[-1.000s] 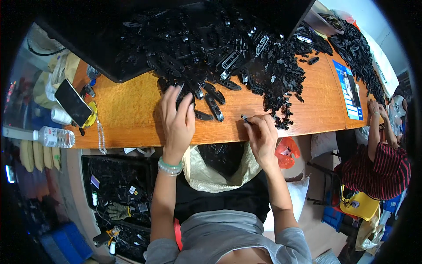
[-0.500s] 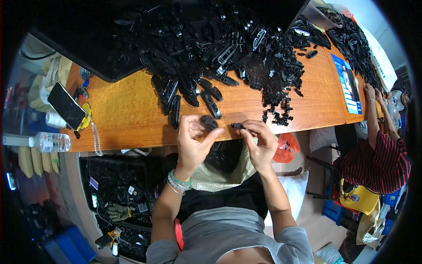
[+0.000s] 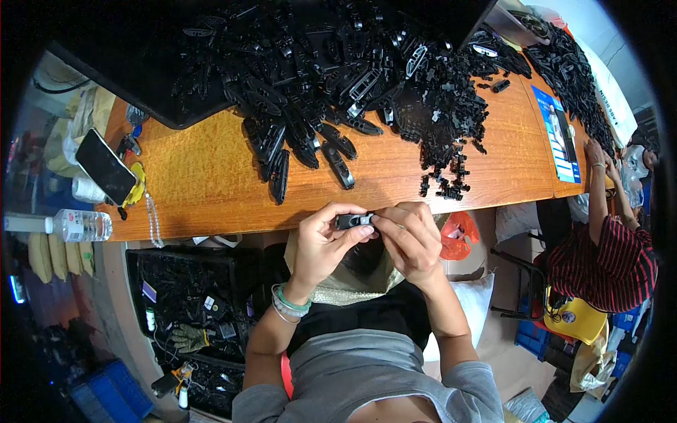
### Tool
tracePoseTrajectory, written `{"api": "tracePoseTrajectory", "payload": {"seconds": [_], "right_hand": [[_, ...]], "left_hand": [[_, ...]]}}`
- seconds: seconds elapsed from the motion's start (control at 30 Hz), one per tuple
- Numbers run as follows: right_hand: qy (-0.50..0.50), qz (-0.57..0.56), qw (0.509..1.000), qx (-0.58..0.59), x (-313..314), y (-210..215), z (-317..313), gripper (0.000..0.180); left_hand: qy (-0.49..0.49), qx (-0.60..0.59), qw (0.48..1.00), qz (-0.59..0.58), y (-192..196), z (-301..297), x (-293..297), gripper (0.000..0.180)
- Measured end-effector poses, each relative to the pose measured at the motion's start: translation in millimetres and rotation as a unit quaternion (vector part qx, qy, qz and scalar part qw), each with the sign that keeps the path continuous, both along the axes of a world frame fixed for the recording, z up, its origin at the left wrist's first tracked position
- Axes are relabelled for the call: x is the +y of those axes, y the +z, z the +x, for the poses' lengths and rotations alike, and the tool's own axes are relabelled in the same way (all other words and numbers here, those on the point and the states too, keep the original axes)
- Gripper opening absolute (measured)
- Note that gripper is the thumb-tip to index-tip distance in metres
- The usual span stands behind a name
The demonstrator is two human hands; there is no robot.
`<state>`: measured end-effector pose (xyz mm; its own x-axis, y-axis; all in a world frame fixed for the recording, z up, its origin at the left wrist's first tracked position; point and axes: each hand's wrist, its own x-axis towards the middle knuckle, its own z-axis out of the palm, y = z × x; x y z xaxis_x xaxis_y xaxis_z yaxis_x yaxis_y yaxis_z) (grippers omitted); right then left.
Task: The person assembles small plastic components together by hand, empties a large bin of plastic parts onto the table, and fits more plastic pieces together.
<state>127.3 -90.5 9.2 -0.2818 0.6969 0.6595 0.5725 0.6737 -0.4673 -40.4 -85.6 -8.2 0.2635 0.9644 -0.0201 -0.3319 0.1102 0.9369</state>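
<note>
While the left hand (image 3: 321,243) pinches a small black clip (image 3: 351,221) just off the near edge of the wooden table (image 3: 204,176), the right hand (image 3: 409,236) pinches its other end; aligning both halves squarely likely matters. Half a second ago the hands were apart; beyond lies the black parts heap (image 3: 338,70), unchanged.
</note>
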Motion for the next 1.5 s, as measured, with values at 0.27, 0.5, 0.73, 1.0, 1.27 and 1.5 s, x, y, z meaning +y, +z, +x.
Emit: {"api": "tracePoseTrajectory", "payload": {"seconds": [0.27, 0.5, 0.73, 1.0, 1.27, 1.5], "right_hand": [[0.005, -0.387, 0.904, 0.182, -15, -14, 16, 0.026], [0.060, -0.389, 0.910, 0.128, -17, -21, 39, 0.021], [-0.314, -0.123, 0.940, -0.050, 29, -17, 39, 0.013], [-0.051, -0.338, 0.843, 0.416, 24, -17, 28, 0.017], [0.020, -0.287, 0.851, 0.439, 0, -15, 26, 0.015], [-0.042, -0.195, 0.956, 0.214, -7, 0, 18, 0.016]], "left_hand": [[-0.011, 0.156, 0.986, 0.062, 3, 3, -9, 0.016], [-0.102, 0.243, 0.945, 0.192, -3, -16, 0, 0.013], [0.182, 0.574, 0.764, 0.232, 6, 8, 52, 0.028], [0.202, 0.635, 0.720, 0.192, 2, 0, 28, 0.024], [0.045, 0.120, 0.990, 0.051, 4, 16, 0, 0.023], [-0.021, 0.060, 0.998, 0.020, 12, 13, -7, 0.025]]}}
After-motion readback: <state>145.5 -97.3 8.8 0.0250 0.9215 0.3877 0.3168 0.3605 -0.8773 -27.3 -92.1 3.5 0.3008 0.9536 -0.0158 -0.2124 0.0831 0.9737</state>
